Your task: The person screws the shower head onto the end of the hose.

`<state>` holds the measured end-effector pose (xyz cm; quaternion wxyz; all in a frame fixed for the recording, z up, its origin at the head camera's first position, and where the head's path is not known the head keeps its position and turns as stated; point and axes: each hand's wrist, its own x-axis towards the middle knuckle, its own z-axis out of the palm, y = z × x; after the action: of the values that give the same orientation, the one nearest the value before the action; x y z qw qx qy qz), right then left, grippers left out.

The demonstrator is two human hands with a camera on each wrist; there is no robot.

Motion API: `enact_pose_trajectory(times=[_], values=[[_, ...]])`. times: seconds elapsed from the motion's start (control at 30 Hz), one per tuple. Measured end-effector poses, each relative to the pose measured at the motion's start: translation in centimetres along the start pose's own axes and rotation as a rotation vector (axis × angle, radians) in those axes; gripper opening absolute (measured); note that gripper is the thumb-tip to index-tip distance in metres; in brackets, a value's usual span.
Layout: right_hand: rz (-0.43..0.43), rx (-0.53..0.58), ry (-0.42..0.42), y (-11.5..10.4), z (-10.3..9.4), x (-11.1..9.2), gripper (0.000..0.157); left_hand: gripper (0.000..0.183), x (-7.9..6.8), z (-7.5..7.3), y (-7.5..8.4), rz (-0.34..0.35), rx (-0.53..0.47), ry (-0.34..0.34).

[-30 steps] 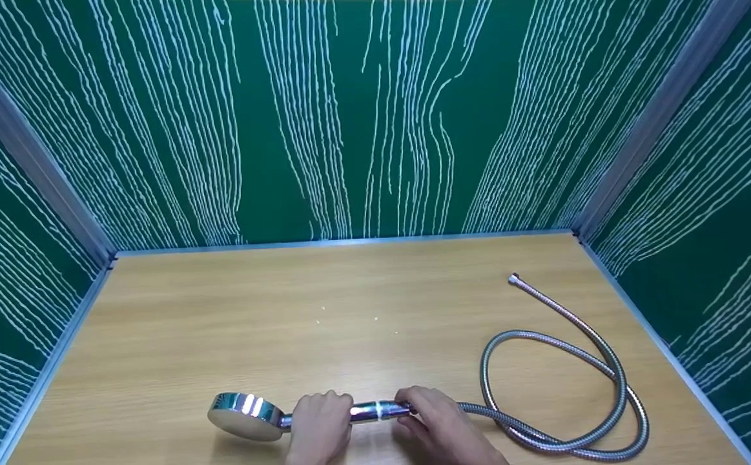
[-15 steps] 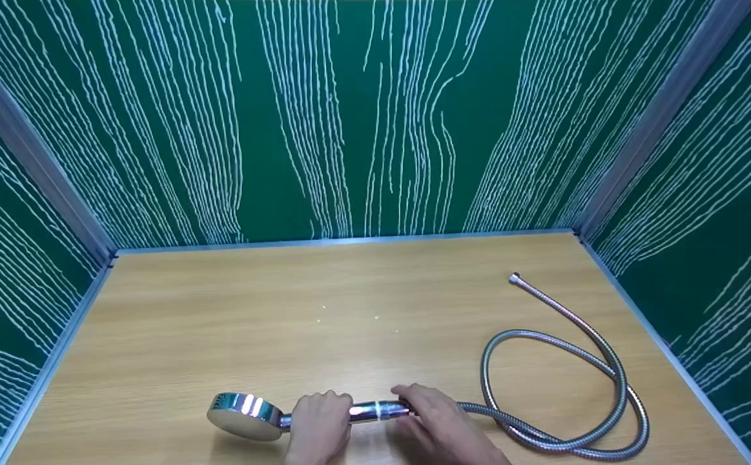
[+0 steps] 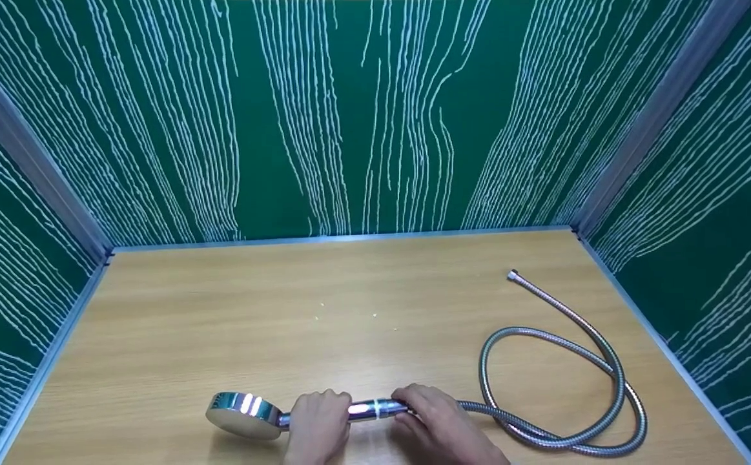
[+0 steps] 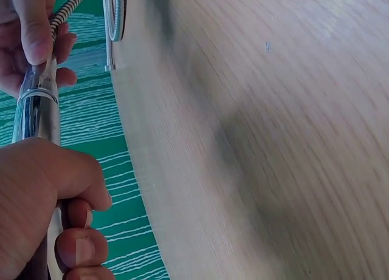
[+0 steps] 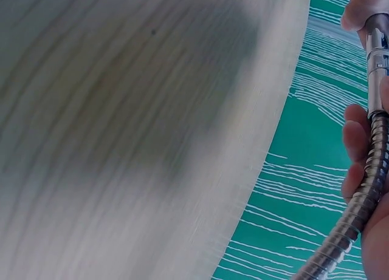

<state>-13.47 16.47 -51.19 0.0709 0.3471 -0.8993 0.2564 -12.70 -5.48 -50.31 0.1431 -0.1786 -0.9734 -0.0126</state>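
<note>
A chrome shower head [image 3: 244,415] lies to the left in the head view, its round flat face turned down toward me. My left hand [image 3: 320,423] grips its handle, fingers curled round the metal, as the left wrist view also shows. At the handle's lower end, past a pale ring [image 4: 39,95], my right hand [image 3: 440,420] pinches the joint with the hose between thumb and fingers. The ribbed metal shower hose [image 5: 355,210] runs out from under the right palm. Part of the joint is hidden behind the right fingers.
The hose loops over itself on the wooden tabletop [image 3: 220,310] at the right, its loose end fitting [image 3: 513,276] pointing to the back. Several tiny white specks lie mid-table. Green panels with wavy white lines [image 3: 375,129] enclose the back and sides.
My right fingers loosened and spread a little at the joint half a second ago, and now close round it again. The left hand and shower head stay in place.
</note>
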Motion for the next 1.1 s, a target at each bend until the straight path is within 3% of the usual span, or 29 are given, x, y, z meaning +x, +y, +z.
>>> enact_pose_trajectory(times=[0.2, 0.37, 0.73, 1.1], values=[[-0.016, -0.055, -0.019, -0.07, -0.03, 0.01, 0.026, 0.012, -0.01, 0.03, -0.08, 0.008, -0.006, 0.0], [0.006, -0.021, -0.033, -0.07, -0.07, 0.03, 0.029, 0.017, 0.03, 0.14, -0.15, 0.017, -0.007, 0.021], [-0.028, 0.043, 0.061, 0.04, 0.18, -0.09, 0.02, 0.016, 0.21, -0.14, -0.04, 0.004, -0.028, -0.027], [0.012, 0.021, -0.035, 0.11, -0.09, -0.06, 0.025, 0.014, 0.37, -0.09, -0.12, -0.007, -0.043, -0.08]])
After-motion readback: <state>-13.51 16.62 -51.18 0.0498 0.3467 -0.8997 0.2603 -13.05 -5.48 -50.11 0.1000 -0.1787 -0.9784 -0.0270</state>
